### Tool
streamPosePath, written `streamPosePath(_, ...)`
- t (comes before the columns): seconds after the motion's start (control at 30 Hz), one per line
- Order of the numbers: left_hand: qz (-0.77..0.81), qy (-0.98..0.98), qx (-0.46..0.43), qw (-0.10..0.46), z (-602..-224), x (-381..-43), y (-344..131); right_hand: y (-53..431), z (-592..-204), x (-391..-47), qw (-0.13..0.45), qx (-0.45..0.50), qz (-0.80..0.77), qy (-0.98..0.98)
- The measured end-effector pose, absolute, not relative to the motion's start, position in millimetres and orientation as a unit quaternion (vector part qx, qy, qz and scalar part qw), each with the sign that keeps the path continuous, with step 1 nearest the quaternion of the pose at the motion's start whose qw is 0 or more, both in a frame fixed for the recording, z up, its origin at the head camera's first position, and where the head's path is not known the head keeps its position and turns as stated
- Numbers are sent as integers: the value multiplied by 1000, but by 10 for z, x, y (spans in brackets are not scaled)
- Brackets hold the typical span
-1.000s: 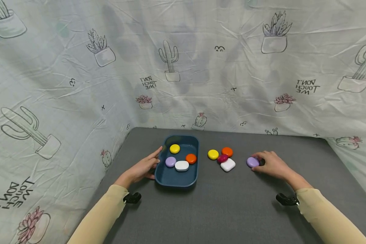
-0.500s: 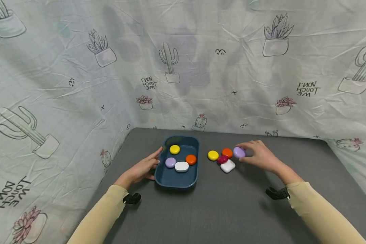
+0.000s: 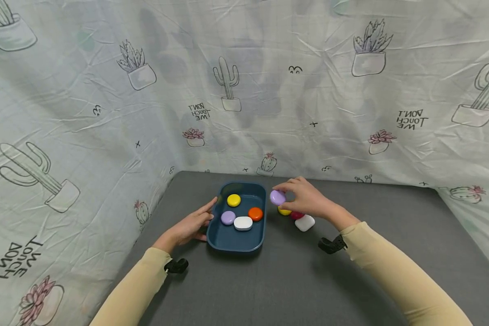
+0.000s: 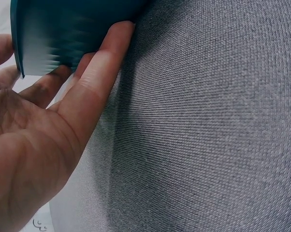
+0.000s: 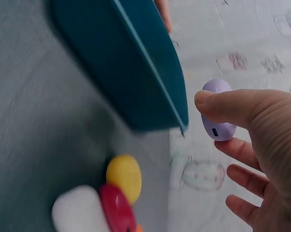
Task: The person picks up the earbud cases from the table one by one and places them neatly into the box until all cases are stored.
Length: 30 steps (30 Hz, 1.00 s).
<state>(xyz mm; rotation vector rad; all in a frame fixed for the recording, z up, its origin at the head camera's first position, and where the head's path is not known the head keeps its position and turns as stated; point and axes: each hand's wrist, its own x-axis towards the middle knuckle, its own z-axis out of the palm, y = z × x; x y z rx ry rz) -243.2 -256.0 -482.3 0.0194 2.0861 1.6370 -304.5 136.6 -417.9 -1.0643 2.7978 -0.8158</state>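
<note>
My right hand (image 3: 309, 199) pinches a purple pebble-shaped case (image 3: 277, 197) between thumb and fingers, just right of the blue tray (image 3: 236, 240). In the right wrist view the held purple case (image 5: 222, 129) shows a small dark slot, and the other fingers spread below it. My left hand (image 3: 187, 227) rests against the tray's left wall, its fingers fairly straight along the outside (image 4: 87, 96). Inside the tray lie a yellow piece (image 3: 234, 200), a purple one (image 3: 228, 218), an orange one (image 3: 255, 214) and a white one (image 3: 243, 223).
Beneath and beside my right hand, a cluster on the dark grey tabletop (image 3: 269, 290) holds a yellow piece (image 5: 123, 179), a magenta one (image 5: 117, 208) and a white one (image 3: 305, 222). An orange one is mostly hidden. Cactus-printed cloth (image 3: 269, 90) hangs behind the table.
My right hand has lifted the purple case off the table and carried it left, over the cluster, to the tray's right edge. The left hand and tray have stayed put.
</note>
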Motion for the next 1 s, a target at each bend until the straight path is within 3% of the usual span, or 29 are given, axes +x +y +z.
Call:
streamPosePath(0.33,600,763,7,241,-4805,-2439,-2539,866,-4097,-3152,43,-377,-230,896)
streamPosePath(1.0,603,758,33,247,-4849,-2391,-2572,247,-4360,-3191,79,-375,-137,913)
